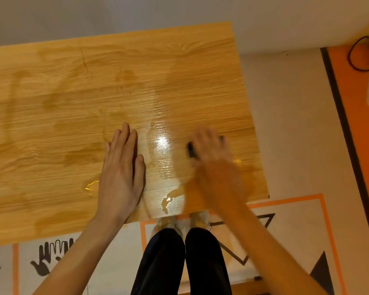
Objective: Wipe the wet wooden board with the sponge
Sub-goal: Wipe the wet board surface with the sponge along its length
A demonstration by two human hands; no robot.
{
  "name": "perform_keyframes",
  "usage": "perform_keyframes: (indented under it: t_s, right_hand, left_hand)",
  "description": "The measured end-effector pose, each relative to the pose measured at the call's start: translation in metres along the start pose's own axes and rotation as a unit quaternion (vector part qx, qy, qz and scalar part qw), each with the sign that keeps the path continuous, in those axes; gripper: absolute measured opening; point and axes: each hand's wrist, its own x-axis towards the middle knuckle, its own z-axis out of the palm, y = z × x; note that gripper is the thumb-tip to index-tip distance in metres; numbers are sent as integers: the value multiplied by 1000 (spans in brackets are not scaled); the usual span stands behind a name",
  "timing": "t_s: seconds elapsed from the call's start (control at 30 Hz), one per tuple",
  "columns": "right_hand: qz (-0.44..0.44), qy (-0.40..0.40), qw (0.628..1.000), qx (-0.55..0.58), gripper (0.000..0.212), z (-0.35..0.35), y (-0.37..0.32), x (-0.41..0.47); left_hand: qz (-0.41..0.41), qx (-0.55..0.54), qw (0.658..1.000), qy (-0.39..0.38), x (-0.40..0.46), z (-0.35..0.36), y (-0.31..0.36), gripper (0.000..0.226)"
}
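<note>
Left hand point(121, 167) flat with straight fingers on wet wooden board point(62, 92), blurred right hand point(209, 145) pressing dark sponge point(191, 150) near board's right edge

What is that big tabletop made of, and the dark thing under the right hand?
The board looks like pale wood or wood-print laminate: printed-looking grain, glossy where water pools. The dark pad under the right hand is probably a sponge, but blur hides its texture.

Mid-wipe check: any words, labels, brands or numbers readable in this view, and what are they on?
No readable text anywhere.
Floor sheet: black handprint pictograms, no lettering.
Floor sheet under the feet: black triangle outline, no lettering.
Wooden board, sponge: no label visible; the sponge is blurred.
</note>
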Motion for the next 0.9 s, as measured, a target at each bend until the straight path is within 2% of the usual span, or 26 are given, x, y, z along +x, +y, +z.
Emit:
perform_keyframes:
  t_s: [0.07, 0.13, 0.3, 0.37, 0.5, 0.57, 0.63, 0.73, 0.8, 0.9]
  right_hand:
    - [134, 37, 987, 78, 53, -13, 42, -10]
    - [203, 76, 971, 101, 47, -16, 46, -6]
    - [109, 54, 988, 91, 50, 5, -11, 49]
    - [63, 52, 994, 68, 54, 11, -22, 25]
    - [-8, 29, 999, 24, 75, 13, -26, -69]
    - [-37, 25, 999, 29, 71, 16, -20, -57]
    - [-39, 27, 998, 52, 59, 15, -22, -9]
    - [5, 45, 995, 91, 49, 11, -30, 58]
    - [28, 59, 993, 98, 50, 15, -42, 48]
    - [-14, 50, 994, 101, 56, 23, -64, -35]
  left_hand:
    - [-2, 8, 1000, 8, 1, 3, -1, 53]
    - [0, 8, 1000, 17, 2, 4, -1, 53]
    - [-4, 20, 999, 29, 2, 6, 0, 53]
    - [-4, 23, 999, 28, 0, 6, 0, 53]
    - [-6, 21, 999, 37, 0, 6, 1, 53]
    - [-7, 22, 999, 41, 2, 6, 1, 53]
    - [-6, 21, 999, 41, 3, 7, 1, 52]
    - [2, 23, 999, 47, 1, 7, -1, 51]
    - [8, 26, 998, 49, -2, 8, -1, 50]
    - [8, 19, 998, 52, -1, 9, -3, 51]
